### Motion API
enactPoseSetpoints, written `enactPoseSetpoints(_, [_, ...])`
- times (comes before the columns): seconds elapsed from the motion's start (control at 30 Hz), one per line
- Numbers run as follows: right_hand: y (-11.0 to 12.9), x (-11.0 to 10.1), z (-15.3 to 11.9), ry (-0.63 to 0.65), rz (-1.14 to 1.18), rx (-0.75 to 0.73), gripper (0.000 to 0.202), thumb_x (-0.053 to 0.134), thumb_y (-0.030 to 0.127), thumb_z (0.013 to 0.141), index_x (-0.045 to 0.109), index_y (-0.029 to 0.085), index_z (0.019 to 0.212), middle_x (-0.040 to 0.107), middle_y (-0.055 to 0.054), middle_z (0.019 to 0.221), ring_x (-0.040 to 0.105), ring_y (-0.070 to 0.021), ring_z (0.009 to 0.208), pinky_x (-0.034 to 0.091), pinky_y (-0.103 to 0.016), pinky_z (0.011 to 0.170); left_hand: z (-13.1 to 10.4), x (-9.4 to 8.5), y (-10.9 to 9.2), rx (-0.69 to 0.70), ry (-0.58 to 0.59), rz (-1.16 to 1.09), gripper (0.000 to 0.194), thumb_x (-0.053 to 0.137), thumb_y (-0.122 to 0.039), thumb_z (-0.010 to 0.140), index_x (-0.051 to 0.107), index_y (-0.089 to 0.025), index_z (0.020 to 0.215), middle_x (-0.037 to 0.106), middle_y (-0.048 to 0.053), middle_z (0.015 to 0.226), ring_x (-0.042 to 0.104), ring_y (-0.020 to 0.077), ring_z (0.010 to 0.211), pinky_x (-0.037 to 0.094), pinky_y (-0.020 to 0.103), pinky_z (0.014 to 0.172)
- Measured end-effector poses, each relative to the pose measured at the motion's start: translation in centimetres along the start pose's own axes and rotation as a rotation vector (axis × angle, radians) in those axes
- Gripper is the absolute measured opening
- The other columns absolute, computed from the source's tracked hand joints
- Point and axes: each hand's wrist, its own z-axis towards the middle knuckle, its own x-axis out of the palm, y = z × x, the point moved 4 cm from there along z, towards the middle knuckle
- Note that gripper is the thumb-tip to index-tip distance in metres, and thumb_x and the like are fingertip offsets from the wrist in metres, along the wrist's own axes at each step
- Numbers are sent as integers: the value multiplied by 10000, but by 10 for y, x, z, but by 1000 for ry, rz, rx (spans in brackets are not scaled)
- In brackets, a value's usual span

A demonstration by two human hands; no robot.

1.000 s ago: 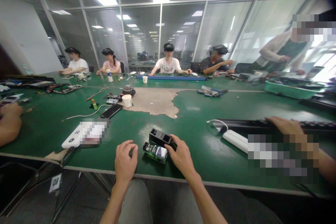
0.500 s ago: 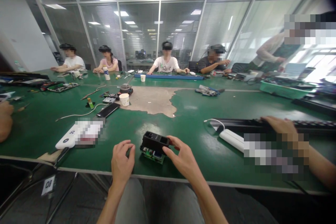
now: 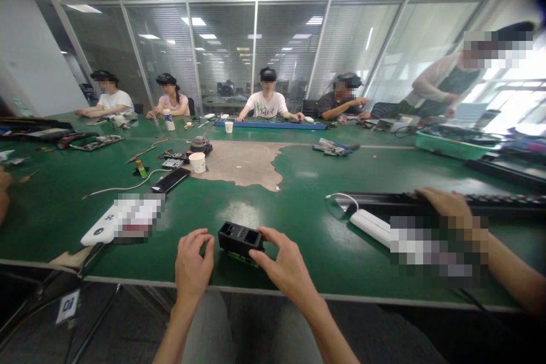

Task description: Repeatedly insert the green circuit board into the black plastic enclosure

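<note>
**Your right hand (image 3: 282, 264) has the black casing (image 3: 239, 240) over the green circuit board (image 3: 244, 259)**

At the far left, another person's hand (image 3: 3, 187) shows at the edge of your view. Next come a white device (image 3: 99, 226), a pale cable (image 3: 123, 188) and a black phone (image 3: 171, 180) lying at a slant, with a paper cup (image 3: 197, 163) just beyond the phone. Your left hand (image 3: 193, 266) is open and empty near the table's front edge, its fingers loosely curled and its thumb apart from them, just beside the casing's left end.

In front of you, the black casing sits on top of the circuit board, its slotted face up; only a strip of the board shows under the near side. Your right hand pinches the casing's right end, fingers at the far corner and thumb on the near side. Beyond it, a brown patch (image 3: 239, 165) breaks up the green table (image 3: 305, 239).

Farther right, gray-and-blue gloves (image 3: 331, 147) lie well beyond your hands. A white bar (image 3: 370, 227) rests nearer you, before a long black rail (image 3: 375, 202), and a co-worker's hand (image 3: 446, 205) is over the rail. A green basket (image 3: 454, 147) stands behind.
</note>
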Motion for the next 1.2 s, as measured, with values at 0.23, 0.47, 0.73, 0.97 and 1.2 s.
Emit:
enactPoseSetpoints(0.23, [-11, 8, -15, 15, -80, 21, 432, 699, 277, 753, 653, 249, 1182, 686, -67, 1132, 625, -260, 1074, 473, -422, 976, 1, -4, -5, 7, 0, -1, 183, 538, -331, 904, 692, -234, 878, 668, 65, 1073, 575, 249, 1039, 455, 411, 930])
enactPoseSetpoints(0.47, [-22, 19, -23, -61, -77, -11, 555, 700, 332, 760, 580, 232, 1292, 659, -86, 1204, 601, -274, 1133, 466, -445, 1001, 0, -4, -7, 18, 22, 7, 187, 529, -320, 911, 693, -234, 884, 664, 73, 1072, 576, 253, 1040, 459, 418, 929])
enactPoseSetpoints(0.73, [-13, 31, -36, -152, -126, -45, 365, 658, 309, 803, 614, 226, 1156, 679, -97, 1099, 609, -291, 1037, 490, -463, 918, 0, -2, -5, 12, 8, 5, 189, 531, -315, 905, 704, -241, 920, 668, 71, 1077, 573, 260, 1047, 464, 429, 928])
enactPoseSetpoints(0.97, [-8, 45, -47, -257, -149, -36, 360, 674, 347, 813, 595, 215, 1139, 670, -107, 1081, 592, -293, 1022, 480, -465, 912, -1, -2, -4, 13, 16, 0, 196, 527, -320, 908, 708, -244, 918, 665, 73, 1088, 573, 263, 1052, 467, 435, 927])
enactPoseSetpoints(1.2, [11, 28, -33, -266, -87, -11, 332, 652, 365, 821, 619, 230, 1123, 681, -86, 1075, 612, -271, 1015, 489, -421, 901, -1, -3, -3, 23, 9, -3, 203, 529, -327, 905, 709, -237, 876, 666, 79, 1082, 574, 263, 1037, 472, 436, 912])
